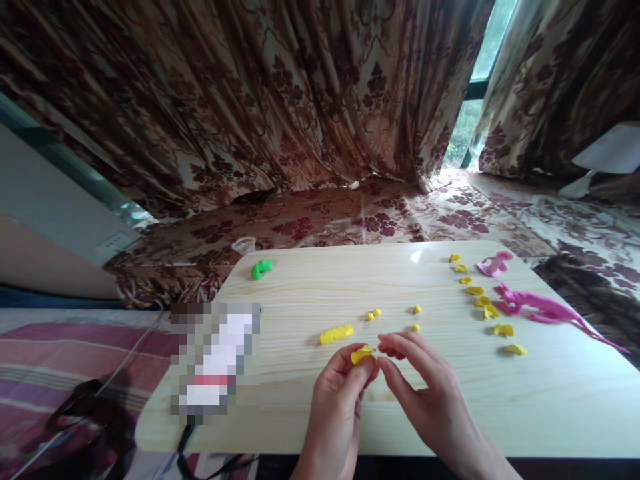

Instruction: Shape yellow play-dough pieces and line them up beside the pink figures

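My left hand (339, 388) pinches a thin, curled petal of yellow modelling clay (361, 355) between thumb and fingers. Just to its right, my right hand (427, 383) hovers with thumb and fingers apart and nothing visible between them. A thick yellow clay roll (337, 334) lies beyond the left hand. Small yellow clay balls (370, 317) sit near the roll, and more balls (417, 309) lie beyond my right fingers. Along the right side of the table runs a row of flattened yellow clay petals (475, 291).
A pink toy figure (545, 308) and a paler pink piece (495, 264) rest at the right of the wooden table (300, 413). A green clay lump (261, 269) sits at the far left. A blurred-out object (220, 360) with a dark strap lies along the left edge.
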Motion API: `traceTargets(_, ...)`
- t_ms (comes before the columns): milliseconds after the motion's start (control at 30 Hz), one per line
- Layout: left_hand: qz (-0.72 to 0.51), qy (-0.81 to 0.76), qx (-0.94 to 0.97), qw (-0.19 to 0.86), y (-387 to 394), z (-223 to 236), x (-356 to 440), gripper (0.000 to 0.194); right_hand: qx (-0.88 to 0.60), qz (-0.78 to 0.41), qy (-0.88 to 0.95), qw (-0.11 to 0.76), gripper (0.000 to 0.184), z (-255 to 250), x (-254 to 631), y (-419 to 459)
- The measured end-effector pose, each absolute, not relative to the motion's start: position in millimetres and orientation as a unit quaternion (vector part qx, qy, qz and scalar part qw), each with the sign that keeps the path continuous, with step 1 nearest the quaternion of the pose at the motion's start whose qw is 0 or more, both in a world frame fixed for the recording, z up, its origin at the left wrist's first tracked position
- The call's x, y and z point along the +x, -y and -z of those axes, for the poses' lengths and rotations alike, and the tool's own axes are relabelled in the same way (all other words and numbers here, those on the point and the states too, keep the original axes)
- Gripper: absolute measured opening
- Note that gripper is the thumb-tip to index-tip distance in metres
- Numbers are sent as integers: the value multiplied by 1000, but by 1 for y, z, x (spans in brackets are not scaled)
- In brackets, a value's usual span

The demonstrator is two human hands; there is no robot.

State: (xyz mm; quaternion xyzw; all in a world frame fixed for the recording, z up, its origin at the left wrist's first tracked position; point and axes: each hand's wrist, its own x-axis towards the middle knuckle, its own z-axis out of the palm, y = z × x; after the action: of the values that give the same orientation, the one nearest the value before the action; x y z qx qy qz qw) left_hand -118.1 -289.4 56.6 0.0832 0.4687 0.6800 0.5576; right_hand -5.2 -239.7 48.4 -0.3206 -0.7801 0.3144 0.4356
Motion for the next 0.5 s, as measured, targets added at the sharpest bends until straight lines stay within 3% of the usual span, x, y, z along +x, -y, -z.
traceTargets(200, -673, -455, 95, 575, 290, -59, -117, 19, -319, -333, 780, 423, 12, -50, -3, 238)
traceTargets(500, -639, -559, 225, 478, 289, -49, -120, 18, -365, -255, 804, 394, 8, -50, -9, 240)
